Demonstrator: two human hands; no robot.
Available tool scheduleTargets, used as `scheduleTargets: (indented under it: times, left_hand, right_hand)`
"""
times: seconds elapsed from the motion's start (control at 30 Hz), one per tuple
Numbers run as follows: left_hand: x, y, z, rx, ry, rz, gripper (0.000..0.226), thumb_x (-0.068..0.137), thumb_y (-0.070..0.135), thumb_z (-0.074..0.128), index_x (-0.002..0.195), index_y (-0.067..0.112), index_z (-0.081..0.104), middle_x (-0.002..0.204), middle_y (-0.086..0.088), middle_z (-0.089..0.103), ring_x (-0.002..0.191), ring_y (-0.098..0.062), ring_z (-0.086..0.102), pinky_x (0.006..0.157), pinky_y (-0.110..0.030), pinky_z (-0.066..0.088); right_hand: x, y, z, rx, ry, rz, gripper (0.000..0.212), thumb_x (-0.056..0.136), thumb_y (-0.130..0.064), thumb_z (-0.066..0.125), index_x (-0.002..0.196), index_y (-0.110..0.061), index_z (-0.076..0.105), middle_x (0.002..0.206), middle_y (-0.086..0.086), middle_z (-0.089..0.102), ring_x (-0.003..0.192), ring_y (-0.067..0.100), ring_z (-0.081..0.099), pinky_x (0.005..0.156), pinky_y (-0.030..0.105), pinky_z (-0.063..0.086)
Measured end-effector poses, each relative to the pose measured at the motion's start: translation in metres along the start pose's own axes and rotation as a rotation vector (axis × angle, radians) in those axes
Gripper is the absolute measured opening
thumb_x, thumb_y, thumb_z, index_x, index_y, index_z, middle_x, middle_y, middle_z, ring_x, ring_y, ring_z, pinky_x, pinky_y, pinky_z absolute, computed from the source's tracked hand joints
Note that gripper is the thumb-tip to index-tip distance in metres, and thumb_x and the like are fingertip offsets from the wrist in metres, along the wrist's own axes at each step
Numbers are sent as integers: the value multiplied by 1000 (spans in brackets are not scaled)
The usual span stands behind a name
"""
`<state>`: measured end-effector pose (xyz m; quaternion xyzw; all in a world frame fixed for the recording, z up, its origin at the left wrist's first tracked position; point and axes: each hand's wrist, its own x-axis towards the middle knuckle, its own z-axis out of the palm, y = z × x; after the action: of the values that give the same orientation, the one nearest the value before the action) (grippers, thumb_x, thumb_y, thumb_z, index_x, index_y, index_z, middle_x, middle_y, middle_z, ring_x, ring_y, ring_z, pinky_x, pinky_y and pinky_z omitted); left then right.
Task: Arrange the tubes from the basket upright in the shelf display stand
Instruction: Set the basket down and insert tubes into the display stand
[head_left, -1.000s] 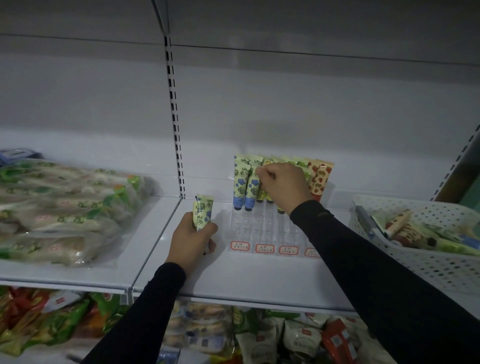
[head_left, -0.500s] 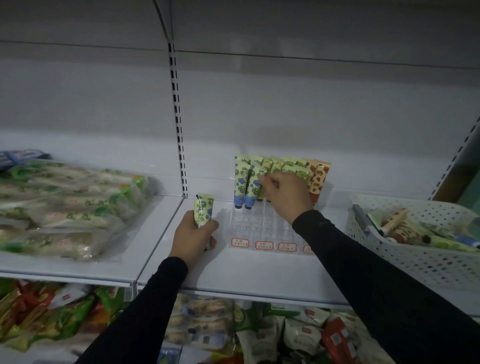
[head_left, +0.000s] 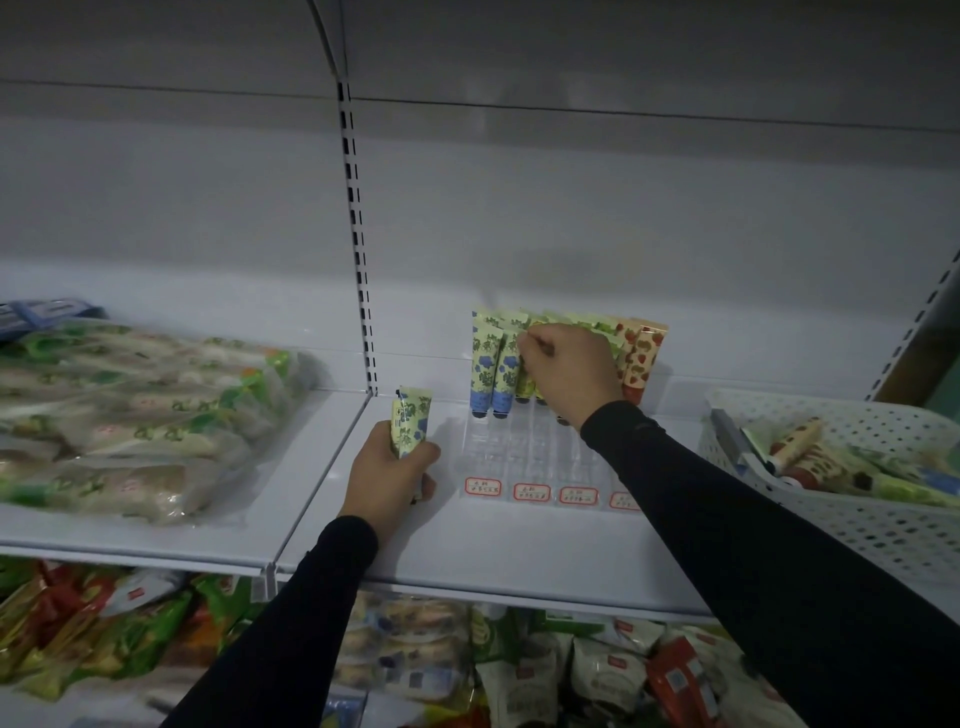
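A clear display stand (head_left: 540, 462) with red-edged price labels sits on the white shelf. Several tubes stand upright in its back rows: blue-flowered ones (head_left: 488, 364) at the left, green ones behind my hand, strawberry ones (head_left: 641, 358) at the right. My right hand (head_left: 566, 371) is curled over the green tubes, pinching one (head_left: 525, 382) in the second row; most of that tube is hidden. My left hand (head_left: 389, 473) rests on the shelf left of the stand and grips a blue-flowered tube (head_left: 412, 423) upright. More tubes lie in the white perforated basket (head_left: 852, 525) at the right.
Bagged green snack packs (head_left: 130, 415) fill the shelf section to the left, past the slotted upright (head_left: 358, 244). The shelf below holds many packaged goods (head_left: 519, 670). The stand's front rows hold no tubes.
Both hands stay almost where they were. The right hand has shifted slightly on the green tubes. The left hand still holds its tube upright.
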<state>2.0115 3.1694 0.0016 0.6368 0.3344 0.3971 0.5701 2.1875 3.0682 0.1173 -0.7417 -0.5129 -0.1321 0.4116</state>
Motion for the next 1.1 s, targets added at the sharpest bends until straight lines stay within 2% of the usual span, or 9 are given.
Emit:
scheduleTargets:
  times: [0.07,0.2,0.3,0.43,0.67,0.73,0.8,0.93,1.1]
  left_hand:
    - [0,0,0,1,-1,0,27,70,26,65,89,15,51,72,-8,55,51,-23,57,55,-36,48]
    - [-1,2,1,-8,-4,0,27,70,25,65,90,14,51,73,-8,54,52,-22,56,53,-34,47]
    - [-1,1,1,-15,0,-3,28,70,25,66,90,13,51,72,-8,54,51,-23,56,53,-35,47]
    - [-1,1,1,-13,2,-1,29,69,26,66,91,13,51,73,-9,55,51,-22,56,53,-35,46]
    - [-3,3,2,1,5,0,31,69,28,65,93,13,52,73,-10,57,51,-22,57,54,-35,48]
    - [-3,4,2,-2,7,-1,31,68,28,65,93,13,52,72,-10,56,50,-21,57,53,-35,47]
    - [-4,4,3,-10,7,-3,31,68,27,65,92,13,52,72,-9,55,50,-21,56,53,-35,46]
    - [-5,5,2,-8,-5,0,28,72,25,66,92,13,51,74,-10,55,50,-20,56,51,-34,46]
    - [-5,6,1,-11,-6,-5,29,72,25,66,93,13,51,73,-10,54,50,-21,56,50,-33,45]
  right_hand:
    - [2,-1,0,-32,-4,-19,39,98,-22,51,62,-5,57,56,11,53,53,18,42,55,30,34]
    - [6,-2,-1,-48,-35,-24,38,98,-21,50,65,-5,60,59,11,58,56,20,48,58,31,39]
    - [7,-3,-1,-68,-63,-25,38,98,-20,49,63,-8,56,56,6,53,54,17,45,56,29,32]
    - [7,-2,0,-93,-55,-53,39,98,-18,49,60,-7,53,58,14,56,54,21,45,58,32,37]
    - [4,-2,2,-70,-20,-65,39,96,-16,50,61,1,55,57,17,56,53,22,42,61,33,40]
    - [5,0,2,-48,-19,-51,39,96,-17,50,62,1,56,58,17,57,54,24,48,62,33,44]
    - [4,3,3,12,-27,-28,40,97,-19,51,63,1,57,59,19,59,61,29,62,64,34,51]
    - [0,8,5,144,-38,37,44,99,-24,53,57,-10,52,56,11,57,66,34,66,67,45,55]
    - [-2,6,4,162,-18,75,45,100,-34,48,77,1,66,70,20,67,73,34,68,69,43,54]
